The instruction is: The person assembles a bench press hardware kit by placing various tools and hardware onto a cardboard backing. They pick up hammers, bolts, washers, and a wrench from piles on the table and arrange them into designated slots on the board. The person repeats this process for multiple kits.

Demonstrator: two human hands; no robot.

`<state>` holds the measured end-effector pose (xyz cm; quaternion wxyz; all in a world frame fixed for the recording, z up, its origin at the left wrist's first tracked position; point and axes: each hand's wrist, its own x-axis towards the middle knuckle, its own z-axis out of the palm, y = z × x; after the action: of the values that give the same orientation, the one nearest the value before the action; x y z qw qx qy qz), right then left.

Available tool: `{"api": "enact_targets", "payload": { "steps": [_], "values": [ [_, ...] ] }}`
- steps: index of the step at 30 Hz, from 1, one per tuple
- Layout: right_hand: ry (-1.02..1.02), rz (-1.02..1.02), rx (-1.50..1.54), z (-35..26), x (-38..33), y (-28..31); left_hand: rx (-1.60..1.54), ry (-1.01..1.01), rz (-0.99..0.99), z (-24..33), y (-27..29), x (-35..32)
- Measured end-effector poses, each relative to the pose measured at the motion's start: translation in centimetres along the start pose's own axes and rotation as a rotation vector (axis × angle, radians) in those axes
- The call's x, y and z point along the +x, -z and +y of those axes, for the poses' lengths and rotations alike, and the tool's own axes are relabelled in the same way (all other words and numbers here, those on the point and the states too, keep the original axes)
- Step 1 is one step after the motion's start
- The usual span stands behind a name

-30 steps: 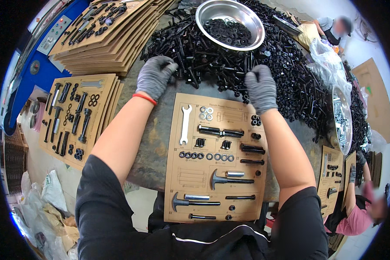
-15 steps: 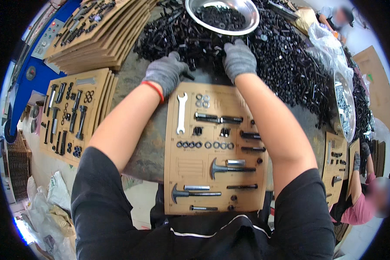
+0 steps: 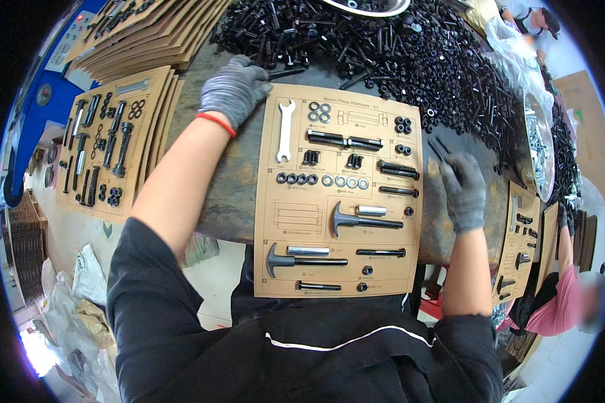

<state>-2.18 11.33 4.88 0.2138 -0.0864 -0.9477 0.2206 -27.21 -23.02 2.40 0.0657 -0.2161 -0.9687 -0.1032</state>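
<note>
Off the broad black metal fastener heap (image 3: 400, 60), right of the rectangular brown cardboard panel (image 3: 299, 216) before the torso, the grey-gloved right hand (image 3: 464, 190) has moved, uncovering the panel's upper-right corner. Its fingers pinch 2 slim black metal rods (image 3: 436, 150); the grey-gloved left hand (image 3: 235, 88) curls near the upper-left corner, grip unclear.

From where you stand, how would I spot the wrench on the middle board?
Look for the big brown board at the centre. In its upper left corner, just below and right of the left hand, is the wrench. It is flat, silvery and forked at both ends, unlike the black bolts to its right.
</note>
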Motion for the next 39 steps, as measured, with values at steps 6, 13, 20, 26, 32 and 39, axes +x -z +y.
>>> {"api": "enact_targets", "payload": {
  "steps": [6, 13, 20, 26, 32, 39],
  "values": [
    [-0.202, -0.007, 0.116, 1.7, -6.9, 2.4, 0.095, 0.022, -0.159, 2.0, -2.1, 4.9],
    [-0.206, -0.022, 0.166, 0.0, -9.8, 3.4, -0.104, -0.097, 0.102, 0.9, 1.3, 2.1],
    [0.096, -0.206, 0.112, -8.2, -8.1, 1.5, -0.239, -0.587, -0.272, 7.4, 4.6, -14.3],
    [0.463, -0.453, -0.022, -13.2, -6.1, -3.6, -0.335, -0.522, -0.184, 4.9, 3.1, -17.5],
    [0.483, -0.595, -0.168, -15.8, -5.6, -6.9, -0.459, 0.03, -0.283, 4.4, 4.6, -19.1],
    [0.315, -0.503, -0.143, -15.1, -5.4, -6.4, -0.258, -0.176, -0.496, 4.8, 2.8, -17.9]
  ]
}}
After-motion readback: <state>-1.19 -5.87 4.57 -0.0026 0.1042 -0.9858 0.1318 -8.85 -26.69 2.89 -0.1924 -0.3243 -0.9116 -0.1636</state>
